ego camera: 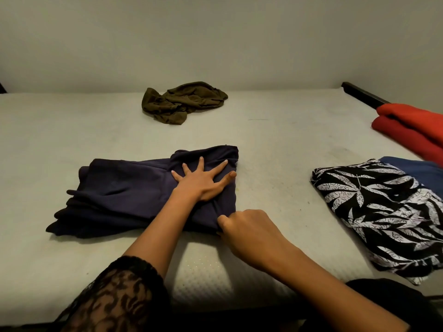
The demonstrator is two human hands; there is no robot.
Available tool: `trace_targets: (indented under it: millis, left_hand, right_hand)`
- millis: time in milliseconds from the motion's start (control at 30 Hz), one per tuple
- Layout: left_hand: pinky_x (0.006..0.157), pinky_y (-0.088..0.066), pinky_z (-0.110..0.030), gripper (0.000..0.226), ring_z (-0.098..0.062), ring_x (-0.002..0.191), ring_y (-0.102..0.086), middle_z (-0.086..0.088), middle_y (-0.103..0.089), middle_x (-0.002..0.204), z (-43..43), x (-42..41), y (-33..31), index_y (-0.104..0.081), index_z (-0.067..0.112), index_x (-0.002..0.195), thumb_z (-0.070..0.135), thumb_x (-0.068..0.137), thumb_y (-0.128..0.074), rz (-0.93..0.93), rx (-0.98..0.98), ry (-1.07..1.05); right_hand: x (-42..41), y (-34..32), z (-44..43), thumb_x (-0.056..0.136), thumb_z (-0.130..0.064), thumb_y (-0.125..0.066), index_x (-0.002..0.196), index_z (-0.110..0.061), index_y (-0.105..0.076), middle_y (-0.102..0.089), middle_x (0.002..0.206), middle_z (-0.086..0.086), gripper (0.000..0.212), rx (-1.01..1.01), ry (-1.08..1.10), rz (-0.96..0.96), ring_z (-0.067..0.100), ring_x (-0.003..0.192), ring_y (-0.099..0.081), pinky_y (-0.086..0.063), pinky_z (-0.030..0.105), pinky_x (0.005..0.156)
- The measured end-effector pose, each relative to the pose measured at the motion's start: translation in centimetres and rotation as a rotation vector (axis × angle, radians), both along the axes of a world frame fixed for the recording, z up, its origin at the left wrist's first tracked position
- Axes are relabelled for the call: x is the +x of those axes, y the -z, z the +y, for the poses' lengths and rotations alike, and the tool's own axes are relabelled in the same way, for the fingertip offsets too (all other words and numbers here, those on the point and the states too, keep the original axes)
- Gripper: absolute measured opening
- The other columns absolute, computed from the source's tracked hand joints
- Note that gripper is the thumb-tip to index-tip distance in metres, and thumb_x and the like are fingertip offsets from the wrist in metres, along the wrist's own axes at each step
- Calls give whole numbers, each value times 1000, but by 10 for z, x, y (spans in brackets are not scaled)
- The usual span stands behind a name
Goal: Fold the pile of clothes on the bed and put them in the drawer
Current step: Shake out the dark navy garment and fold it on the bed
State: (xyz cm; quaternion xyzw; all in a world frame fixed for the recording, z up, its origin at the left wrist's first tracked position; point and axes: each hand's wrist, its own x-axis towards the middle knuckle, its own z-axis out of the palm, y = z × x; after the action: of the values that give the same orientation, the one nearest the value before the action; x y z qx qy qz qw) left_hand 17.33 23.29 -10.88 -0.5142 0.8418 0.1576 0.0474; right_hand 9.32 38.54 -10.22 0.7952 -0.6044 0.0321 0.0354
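Both hands are folding the navy garment (134,188) in the middle of the bed (275,140): left hand (202,182) pressed flat, fingers (201,162) spread; right hand (249,236) seemingly pinches its 5 o'clock corner. Next, carry that corner toward 9 o'clock.

No readable text, labels, brands or numbers anywhere; garments show only plain colours and leaf print.

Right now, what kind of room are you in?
Probably a bedroom: a bare white mattress, a dark bed frame at its far corner, and clothes lying on it, like the navy garment and the crumpled olive garment.
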Motion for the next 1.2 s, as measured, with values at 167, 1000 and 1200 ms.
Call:
trace_targets:
  millis: [167, 1000, 1200]
  left_hand:
    - [101, 13, -69, 64, -47, 139, 16, -2, 19, 156, -4, -11, 3, 8, 59, 139, 78, 80, -8, 36, -41, -7]
    - [68, -34, -32, 23, -28, 91, -58, -10, -64, 100, -80, -90, 20, -58, 11, 99, 29, 97, -45, 412, -479, -266]
    - [111, -18, -46, 56, -31, 140, -23, -9, -25, 154, -60, -68, 14, -21, 17, 148, 45, 100, -29, 222, -281, 13]
  right_hand:
    - [-3, -1, -4, 100, -34, -39, 99, -11, -54, -63, 94, 10, 27, 103, 5, -38, 25, 74, -57, -39, 32, 64]
    - [-7, -26, -26, 89, -7, -49, 60, -13, -27, -32, 62, 4, 37, 317, -23, -4, 18, 51, -32, -25, 26, 46]
    - [-26, -34, -32, 74, -65, -64, 62, -14, -42, -48, 64, 2, 56, 467, 96, -205, 17, 59, -45, -30, 29, 50]
